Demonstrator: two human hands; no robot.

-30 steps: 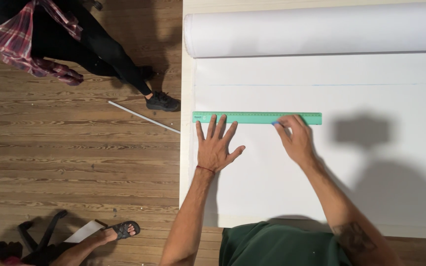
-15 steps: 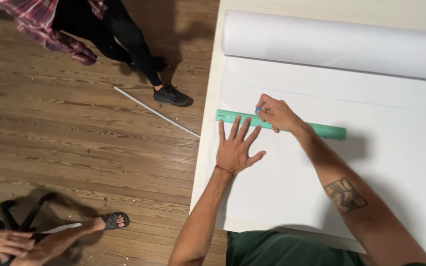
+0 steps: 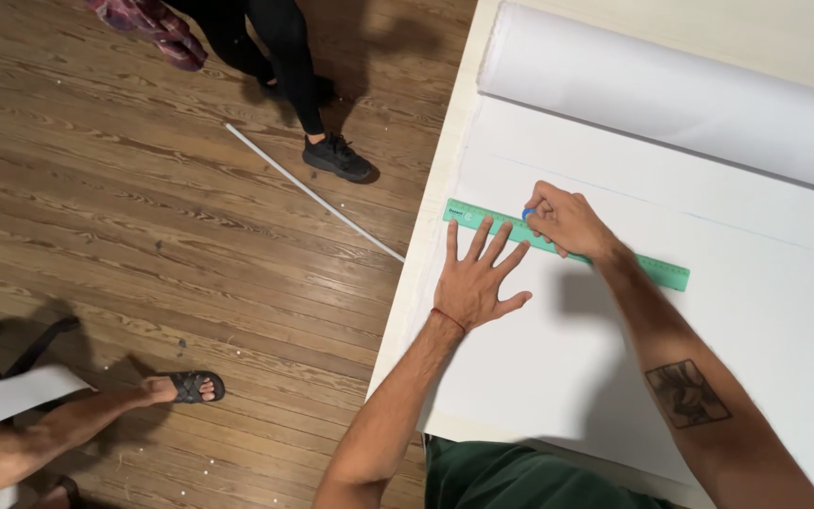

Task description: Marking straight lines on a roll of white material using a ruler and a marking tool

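A green ruler [image 3: 567, 245] lies slanted on a sheet of white fabric [image 3: 756, 311] spread over a table [image 3: 445, 151], its left end near the fabric's left edge. The left hand [image 3: 475, 278] lies flat with its 5 fingers spread, the fingertips pressing on the ruler's left part and the palm resting on the fabric just below it. The right hand [image 3: 567, 219] sits curled on the ruler's upper edge, its fingers pinched shut around a small blue marking tool [image 3: 529, 213] whose tip meets the fabric. A faint blue line runs across the fabric above the ruler. The rolled fabric [image 3: 671, 94] lies along the far edge. Off the table's left edge, a thin white rod [image 3: 313, 191] lies on the wooden floor [image 3: 124, 207], near a person's black shoe [image 3: 336, 157] and another's sandalled foot [image 3: 186, 385].
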